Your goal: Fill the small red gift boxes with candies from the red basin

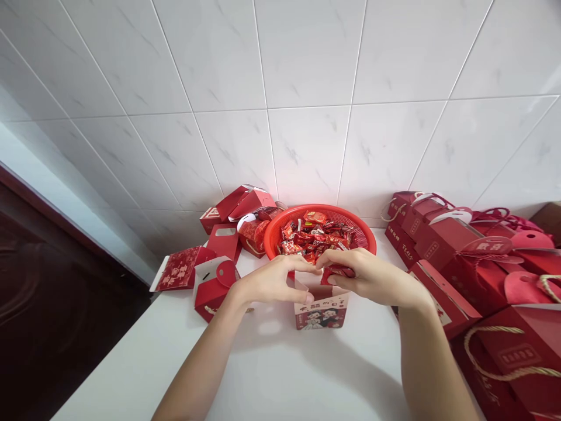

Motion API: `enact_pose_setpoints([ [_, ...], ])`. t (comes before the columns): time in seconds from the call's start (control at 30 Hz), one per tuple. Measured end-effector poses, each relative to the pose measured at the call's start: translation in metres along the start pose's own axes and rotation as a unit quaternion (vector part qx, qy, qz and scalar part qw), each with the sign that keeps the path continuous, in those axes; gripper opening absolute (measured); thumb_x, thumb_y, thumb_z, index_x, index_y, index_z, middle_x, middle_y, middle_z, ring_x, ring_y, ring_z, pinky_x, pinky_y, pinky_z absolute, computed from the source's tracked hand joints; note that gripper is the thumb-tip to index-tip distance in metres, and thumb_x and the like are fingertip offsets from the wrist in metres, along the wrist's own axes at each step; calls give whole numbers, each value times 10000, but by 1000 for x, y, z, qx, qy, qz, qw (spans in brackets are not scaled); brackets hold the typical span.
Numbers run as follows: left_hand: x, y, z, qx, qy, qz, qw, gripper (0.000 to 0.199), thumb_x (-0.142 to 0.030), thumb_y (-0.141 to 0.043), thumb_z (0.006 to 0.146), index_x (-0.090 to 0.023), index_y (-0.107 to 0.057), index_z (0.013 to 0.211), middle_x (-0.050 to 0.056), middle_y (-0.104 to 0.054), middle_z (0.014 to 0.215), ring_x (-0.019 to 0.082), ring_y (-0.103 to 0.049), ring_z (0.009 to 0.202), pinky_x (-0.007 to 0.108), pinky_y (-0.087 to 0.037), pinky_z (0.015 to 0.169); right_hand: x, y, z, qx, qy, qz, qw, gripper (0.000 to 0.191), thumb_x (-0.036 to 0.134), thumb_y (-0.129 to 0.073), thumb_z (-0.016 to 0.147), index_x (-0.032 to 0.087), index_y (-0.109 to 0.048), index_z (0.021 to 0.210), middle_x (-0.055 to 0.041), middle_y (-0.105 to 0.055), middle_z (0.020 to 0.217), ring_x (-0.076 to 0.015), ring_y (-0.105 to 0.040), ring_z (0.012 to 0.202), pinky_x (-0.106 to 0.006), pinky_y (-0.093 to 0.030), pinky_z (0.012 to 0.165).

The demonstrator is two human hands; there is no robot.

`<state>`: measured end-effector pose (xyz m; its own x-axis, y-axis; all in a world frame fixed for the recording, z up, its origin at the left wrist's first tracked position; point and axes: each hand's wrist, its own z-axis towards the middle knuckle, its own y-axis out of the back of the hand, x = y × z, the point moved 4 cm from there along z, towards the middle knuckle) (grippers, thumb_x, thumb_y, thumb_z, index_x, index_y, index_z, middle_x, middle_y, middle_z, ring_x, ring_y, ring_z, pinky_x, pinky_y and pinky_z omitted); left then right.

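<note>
A small red and cream candy box [321, 318], printed with cartoon figures, stands upright on the white table with its top open. My left hand [272, 282] grips its left side, thumb at the front edge and fingers behind. Over the box opening, my right hand [372, 275] pinches a red-wrapped candy [341, 271]. Just behind both hands is a red plastic basket [367, 234] with many wrapped candies [315, 231] in it. The right hand's fingers partly cover the box's top, so its inside is mostly hidden.
Several red cardboard boxes [179, 269] lie in a loose heap to the left, some with flaps up. Along the right, red gift boxes [517, 354] with rope handles are stacked. A tiled wall [307, 152] rises behind the white table [280, 380]; its left edge borders a dark area.
</note>
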<state>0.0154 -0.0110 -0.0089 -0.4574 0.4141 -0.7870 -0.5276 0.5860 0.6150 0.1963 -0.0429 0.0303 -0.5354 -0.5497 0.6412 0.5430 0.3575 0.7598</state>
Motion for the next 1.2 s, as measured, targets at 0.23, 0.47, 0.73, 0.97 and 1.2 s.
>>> enact_pose_setpoints([
  [0.23, -5, -1, -1, 14, -21, -5, 1000, 540, -308, -783, 756, -282, -686, 1288, 50, -671, 1208, 242, -639, 1049, 324, -525, 871, 4, -3, 1, 1, 16, -15, 1000, 157, 140, -480, 920, 187, -618, 977, 14, -620, 746, -110, -499, 632, -225, -360, 585],
  [0.47, 0, -2, -2, -3, 14, 2, 1000, 581, -369, -812, 727, -278, -685, 1286, 66, -665, 1271, 274, -636, 1118, 344, -521, 908, -2, 6, -1, -116, -32, 62, 991, 245, 422, -542, 969, 213, -479, 1079, 5, -643, 798, -134, -605, 613, -246, -450, 562],
  [0.73, -7, -6, -4, 38, 20, -18, 999, 594, -332, -812, 732, -322, -655, 1305, 17, -683, 1244, 214, -708, 952, 340, -524, 895, -4, 9, -2, -123, 11, 75, 989, 268, 430, -677, 883, 197, -571, 961, -53, -661, 981, -195, -652, 878, -265, -534, 661],
  [0.97, -14, -9, -8, 60, -15, 1, 998, 652, -343, -819, 739, -340, -616, 1358, 8, -650, 1365, 282, -594, 1259, 370, -457, 1045, 10, 14, -13, -50, 100, 105, 988, 212, 276, -585, 941, 176, -653, 1116, -92, -693, 1106, -207, -643, 1023, -315, -542, 851],
  [1.2, -14, -7, -6, 54, -3, 14, 998, 589, -341, -817, 734, -280, -667, 1300, 27, -688, 1305, 278, -618, 1210, 365, -474, 1026, 9, 9, -11, -7, 63, 53, 997, 255, 330, -644, 918, 180, -686, 1120, -63, -734, 1023, -178, -663, 867, -282, -525, 766],
])
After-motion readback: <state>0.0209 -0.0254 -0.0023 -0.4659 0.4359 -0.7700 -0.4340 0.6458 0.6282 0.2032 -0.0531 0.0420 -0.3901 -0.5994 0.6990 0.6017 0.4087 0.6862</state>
